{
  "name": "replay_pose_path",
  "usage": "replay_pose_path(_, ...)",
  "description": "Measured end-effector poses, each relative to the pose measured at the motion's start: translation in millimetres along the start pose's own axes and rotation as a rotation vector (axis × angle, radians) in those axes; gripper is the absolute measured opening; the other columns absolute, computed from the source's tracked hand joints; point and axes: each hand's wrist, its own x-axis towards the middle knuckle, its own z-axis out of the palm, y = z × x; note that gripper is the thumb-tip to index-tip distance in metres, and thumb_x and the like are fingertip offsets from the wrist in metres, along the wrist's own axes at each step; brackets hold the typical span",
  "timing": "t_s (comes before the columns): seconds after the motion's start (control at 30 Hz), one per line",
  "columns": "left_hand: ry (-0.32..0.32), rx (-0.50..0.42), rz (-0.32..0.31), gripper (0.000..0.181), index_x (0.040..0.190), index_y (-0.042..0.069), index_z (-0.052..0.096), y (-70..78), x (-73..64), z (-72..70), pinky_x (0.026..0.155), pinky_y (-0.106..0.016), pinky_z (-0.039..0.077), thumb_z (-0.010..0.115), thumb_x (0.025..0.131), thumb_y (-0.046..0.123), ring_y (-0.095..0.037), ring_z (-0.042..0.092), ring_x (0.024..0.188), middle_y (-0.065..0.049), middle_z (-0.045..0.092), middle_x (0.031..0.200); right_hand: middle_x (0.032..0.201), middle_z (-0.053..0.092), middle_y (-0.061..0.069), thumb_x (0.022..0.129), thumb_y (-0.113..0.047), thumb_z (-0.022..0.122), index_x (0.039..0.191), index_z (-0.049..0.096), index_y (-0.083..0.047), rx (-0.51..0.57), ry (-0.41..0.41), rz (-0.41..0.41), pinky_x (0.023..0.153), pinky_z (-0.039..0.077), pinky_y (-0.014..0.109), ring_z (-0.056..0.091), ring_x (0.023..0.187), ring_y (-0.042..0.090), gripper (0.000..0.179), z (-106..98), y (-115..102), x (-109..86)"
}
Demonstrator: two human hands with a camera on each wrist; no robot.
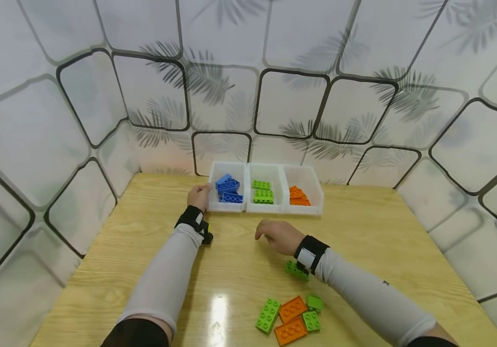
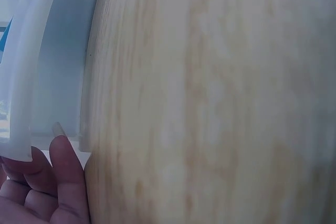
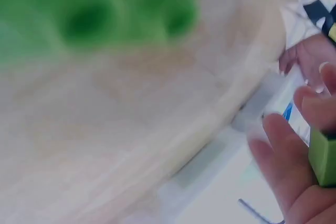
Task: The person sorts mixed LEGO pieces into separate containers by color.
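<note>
We see our left hand point(image 1: 199, 196) at the left side of a white tray point(image 1: 244, 208), which stands along the middle of the table's far edge. Its fingers are clamped on the tray near the front left corner, some bent at the rim and one straighter against the outer wall. Our right hand point(image 1: 280, 236) hangs over the table point(image 1: 166, 193), in front of the tray and apart from it. It is closed on a small green brick point(image 3: 323, 157), which shows within the fingers in the right wrist view; from the head view we cannot make it out.

The tray has three compartments. We find blue bricks point(image 1: 229, 188) in the left one, light green bricks point(image 1: 263, 193) in the middle and orange bricks point(image 1: 299, 196) in the right.

Toward the table's near edge we have a loose group: a long green brick point(image 1: 268, 315) on the left, an upper orange brick point(image 1: 292, 309) and a lower orange brick point(image 1: 290, 331) beside it, and short green bricks point(image 1: 311, 321) to their right. Another brick, a partly covered green one point(image 1: 295, 270), lies between this group and the tray, beneath our right wrist. Patterned walls point(image 1: 226, 106) rise behind the far edge.
</note>
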Motion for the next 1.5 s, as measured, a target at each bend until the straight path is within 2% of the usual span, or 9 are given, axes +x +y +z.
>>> replay_pose_path(0.13, 0.008, -0.006, -0.001, 0.047, 0.123, -0.002, 0.059, 0.0, 1.5, -0.5, 0.097, -0.046, 0.040, 0.048, 0.101, 0.038, -0.035, 0.051, 0.111, -0.021, 0.056, 0.125, 0.108, 0.068, 0.005, 0.091, 0.007, 0.060, 0.107, 0.071, -0.007, 0.002, 0.031, 0.026, 0.087, 0.051, 0.034, 0.064, 0.102, 0.022, 0.024, -5, 15, 13.2)
replay_pose_path(0.27, 0.018, -0.007, 0.002, 0.046, 0.123, -0.002, 0.059, 0.7, 2.8, 0.3, 0.096, -0.046, 0.041, 0.049, 0.101, 0.037, -0.034, 0.052, 0.109, -0.021, 0.057, 0.125, 0.098, 0.072, 0.002, 0.095, -0.013, 0.064, 0.107, 0.073, -0.009, -0.038, 0.070, 0.126, 0.076, 0.053, 0.031, 0.067, 0.086, 0.016, 0.016, -9, 30, 29.3)
replay_pose_path(0.47, 0.032, 0.001, -0.001, 0.044, 0.120, -0.001, 0.060, -2.4, 4.3, 1.9, 0.094, -0.045, 0.041, 0.049, 0.101, 0.038, -0.034, 0.053, 0.107, -0.021, 0.058, 0.122, 0.049, 0.042, -0.004, 0.101, -0.037, 0.052, 0.059, 0.058, -0.015, -0.137, 0.124, 0.271, 0.047, 0.032, 0.025, 0.041, 0.043, 0.011, 0.047, -11, 49, 54.8)
replay_pose_path(0.57, 0.034, 0.002, -0.005, 0.044, 0.120, 0.000, 0.060, -3.8, 3.9, 2.0, 0.094, -0.045, 0.042, 0.049, 0.100, 0.038, -0.034, 0.054, 0.107, -0.020, 0.059, 0.122, 0.048, 0.030, -0.004, 0.103, -0.035, 0.047, 0.053, 0.041, -0.019, -0.200, 0.160, 0.316, 0.045, 0.026, 0.026, 0.034, 0.041, 0.012, 0.053, -10, 57, 66.0)
replay_pose_path(0.7, 0.025, 0.006, -0.001, 0.044, 0.121, 0.000, 0.060, -4.4, 1.7, 4.8, 0.094, -0.045, 0.042, 0.049, 0.101, 0.038, -0.034, 0.054, 0.107, -0.020, 0.059, 0.122, 0.055, 0.037, -0.001, 0.103, -0.027, 0.040, 0.053, 0.042, -0.018, -0.221, 0.214, 0.402, 0.046, 0.030, 0.028, 0.039, 0.046, 0.016, 0.051, -5, 68, 75.7)
replay_pose_path(0.9, 0.023, -0.010, -0.006, 0.043, 0.120, 0.000, 0.061, -4.0, -0.2, 7.5, 0.094, -0.046, 0.041, 0.050, 0.101, 0.037, -0.033, 0.053, 0.107, -0.020, 0.059, 0.121, 0.090, 0.061, 0.012, 0.102, -0.018, 0.040, 0.092, 0.069, -0.005, -0.273, 0.183, 0.473, 0.072, 0.047, 0.040, 0.055, 0.080, 0.029, 0.033, 13, 82, 85.5)
replay_pose_path(1.03, 0.027, -0.020, 0.009, 0.044, 0.116, -0.001, 0.062, -8.1, 4.9, 8.5, 0.092, -0.048, 0.043, 0.052, 0.099, 0.039, -0.035, 0.055, 0.105, -0.021, 0.060, 0.118, 0.122, 0.059, 0.014, 0.101, -0.019, 0.046, 0.128, 0.062, -0.007, -0.342, 0.139, 0.483, 0.088, 0.048, 0.048, 0.053, 0.107, 0.035, 0.033, 22, 87, 89.3)
replay_pose_path(1.33, 0.038, -0.032, 0.013, 0.044, 0.116, -0.001, 0.062, -5.5, 4.9, 6.8, 0.090, -0.046, 0.043, 0.052, 0.099, 0.038, -0.034, 0.055, 0.103, -0.021, 0.060, 0.118, 0.147, 0.043, 0.013, 0.105, -0.028, 0.041, 0.144, 0.046, -0.010, -0.354, 0.085, 0.495, 0.101, 0.040, 0.050, 0.043, 0.126, 0.038, 0.043, 25, 92, 95.2)
replay_pose_path(1.5, 0.041, -0.010, 0.005, 0.045, 0.120, -0.001, 0.060, -2.7, 0.9, 3.4, 0.090, -0.044, 0.043, 0.049, 0.101, 0.038, -0.033, 0.055, 0.105, -0.021, 0.059, 0.120, 0.155, 0.032, 0.015, 0.106, -0.027, 0.037, 0.150, 0.035, -0.004, -0.363, 0.026, 0.439, 0.115, 0.021, 0.044, 0.029, 0.141, 0.033, 0.050, 26, 93, 98.5)
